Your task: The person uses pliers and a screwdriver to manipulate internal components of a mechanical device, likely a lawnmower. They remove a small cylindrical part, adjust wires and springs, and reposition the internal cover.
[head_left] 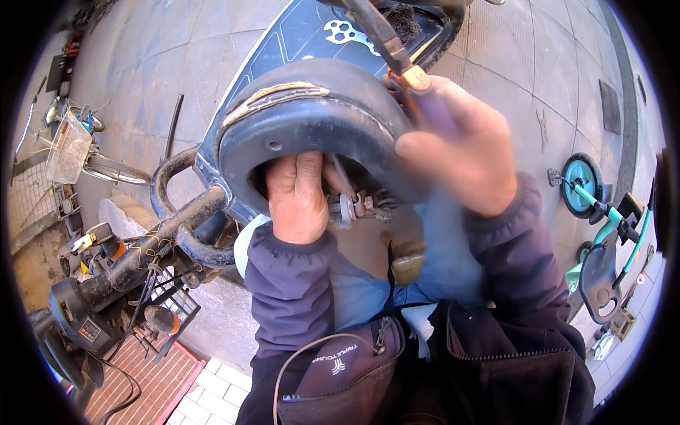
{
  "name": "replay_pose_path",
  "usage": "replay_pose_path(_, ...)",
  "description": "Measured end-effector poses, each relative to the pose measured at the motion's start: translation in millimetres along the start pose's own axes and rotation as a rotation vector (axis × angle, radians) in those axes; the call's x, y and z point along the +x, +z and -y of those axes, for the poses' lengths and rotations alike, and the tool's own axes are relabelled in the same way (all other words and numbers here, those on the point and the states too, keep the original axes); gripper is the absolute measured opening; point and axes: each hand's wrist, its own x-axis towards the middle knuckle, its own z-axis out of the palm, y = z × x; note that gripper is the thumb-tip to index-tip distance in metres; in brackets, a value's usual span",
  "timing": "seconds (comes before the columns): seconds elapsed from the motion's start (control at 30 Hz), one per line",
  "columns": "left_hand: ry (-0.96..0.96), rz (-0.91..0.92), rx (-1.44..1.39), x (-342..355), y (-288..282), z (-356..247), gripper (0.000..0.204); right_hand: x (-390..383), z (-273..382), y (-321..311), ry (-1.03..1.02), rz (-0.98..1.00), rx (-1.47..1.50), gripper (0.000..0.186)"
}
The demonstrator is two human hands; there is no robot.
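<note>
A black tire (312,131) with a torn strip (276,99) along its upper side and a small round hole stands in front of me. My left hand (299,198) reaches into its opening and grips the inner edge; the fingertips are hidden inside. Beside that hand are a thin metal rod (342,173) and a threaded metal part with nuts (360,205). At the tire's right side, my right hand (467,145), blurred, is closed round a long tool (418,81) with a dark metal bar, an orange band and a purplish handle. Its thumb lies against or close to the tire.
Behind the tire lies a dark blue scooter deck (269,49) bearing a silver multi-hole wrench (347,35). The scooter's dirty tube frame (184,212) and cables extend to my left. A turquoise-wheeled small vehicle (584,188) stands right; a bicycle (117,170) is far left.
</note>
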Motion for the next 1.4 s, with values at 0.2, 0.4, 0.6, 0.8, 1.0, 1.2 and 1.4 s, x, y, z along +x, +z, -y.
replay_pose_path(0.2,-0.013,-0.021,0.020,-3,-3,2,0.032,4,-2,0,-0.398,-0.014,-0.411,0.037)
replay_pose_path(0.4,-0.005,-0.010,0.034,-2,-2,4,0.031,-5,-4,13,-0.352,-0.113,-0.454,0.027)
replay_pose_path(0.6,0.010,-0.013,0.027,-4,-4,5,0.028,-6,-5,17,-0.402,-0.163,-0.489,0.027)
replay_pose_path(0.8,0.003,-0.029,0.025,-3,1,-1,0.030,-3,-8,16,-0.371,-0.167,-0.444,0.023)
replay_pose_path(1.0,0.002,-0.019,-0.031,-1,0,3,0.032,-2,-12,13,-0.280,-0.123,-0.351,0.028)
replay_pose_path(1.2,0.000,-0.014,0.027,1,-1,4,0.034,-1,-11,15,-0.046,-0.113,-0.181,0.036)
replay_pose_path(1.4,-0.045,-0.029,0.012,2,2,-5,0.031,2,-9,19,0.061,-0.079,0.072,0.047)
